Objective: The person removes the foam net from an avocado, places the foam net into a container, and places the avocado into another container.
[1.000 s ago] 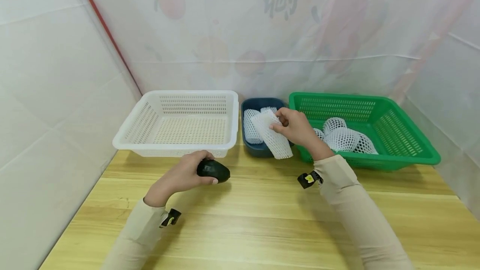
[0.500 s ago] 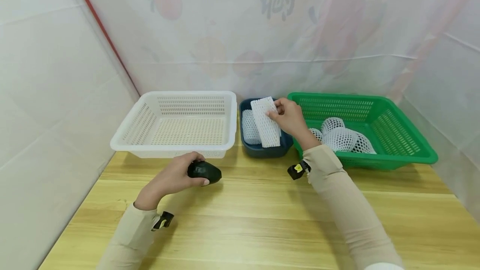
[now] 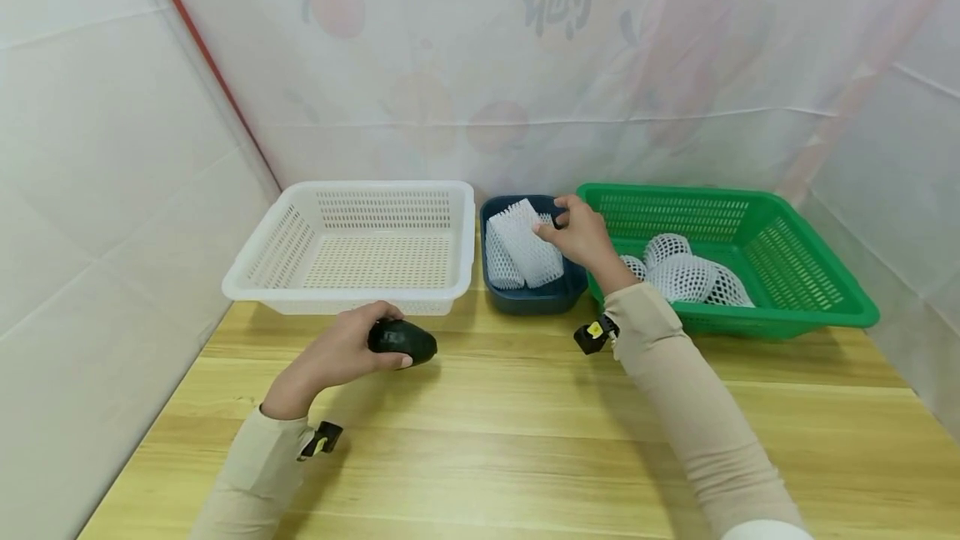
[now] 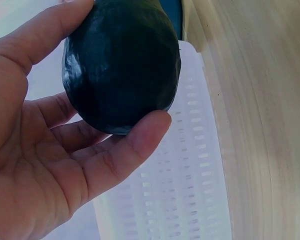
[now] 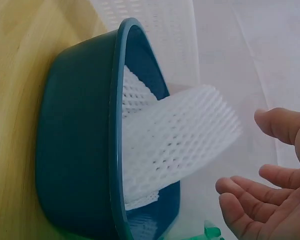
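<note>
In the head view my left hand (image 3: 341, 357) holds a dark green avocado (image 3: 403, 342) above the table, in front of the white basket. Thumb and fingers wrap its sides in the left wrist view, where the glossy avocado (image 4: 122, 65) fills the upper middle. My right hand (image 3: 581, 236) is over the right side of a small blue bin (image 3: 532, 303). Its thumb and fingers are spread and hold nothing. A white foam net sleeve (image 5: 185, 135) leans out of the bin, apart from the fingertips in the right wrist view. Another net sleeve (image 3: 504, 261) lies beneath it.
A white slotted basket (image 3: 348, 294) stands left of the bin. To the right, a green basket (image 3: 810, 273) holds several net-wrapped pieces (image 3: 682, 277). All rest on a wooden table (image 3: 480, 440), with pale sheeting (image 3: 420, 65) behind and at both sides.
My right hand swung the net sleeve up and left over the bin, then let it go on top of the others. The left hand moved slightly left with the avocado.
</note>
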A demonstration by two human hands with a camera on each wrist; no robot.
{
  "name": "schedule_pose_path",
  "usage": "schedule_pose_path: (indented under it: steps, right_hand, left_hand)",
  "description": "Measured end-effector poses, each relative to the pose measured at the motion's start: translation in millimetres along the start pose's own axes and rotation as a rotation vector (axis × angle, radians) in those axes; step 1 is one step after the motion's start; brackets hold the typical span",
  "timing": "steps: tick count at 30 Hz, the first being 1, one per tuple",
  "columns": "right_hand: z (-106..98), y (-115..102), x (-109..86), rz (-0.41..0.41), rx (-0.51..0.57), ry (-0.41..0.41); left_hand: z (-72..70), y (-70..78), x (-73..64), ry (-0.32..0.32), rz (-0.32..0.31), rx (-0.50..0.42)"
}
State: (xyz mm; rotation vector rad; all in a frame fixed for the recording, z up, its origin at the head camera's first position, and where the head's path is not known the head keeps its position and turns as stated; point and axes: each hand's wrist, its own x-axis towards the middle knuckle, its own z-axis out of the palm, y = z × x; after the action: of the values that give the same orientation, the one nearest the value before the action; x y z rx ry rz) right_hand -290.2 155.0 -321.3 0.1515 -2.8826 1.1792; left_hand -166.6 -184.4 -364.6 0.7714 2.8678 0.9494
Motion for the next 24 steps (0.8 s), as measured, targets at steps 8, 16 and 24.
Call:
schedule_pose_path:
  steps: [8, 16, 24]
  right_hand:
    - [1, -1, -2.4, 0.007, -0.017, -0.016]
    - [-2, -2, -11.7, -0.017, -0.101, -0.129]
    - [0, -19, -29.9, -0.137, -0.306, -0.238]
  left_hand:
    - [-0.1, -0.3, -0.6, -0.002, -0.008, 0.018]
    - [-5.0, 7.0, -0.3, 0.002, 0.021, -0.017]
    - [-18.9, 21.7, -4.7, 0.11, 0.096, -0.019]
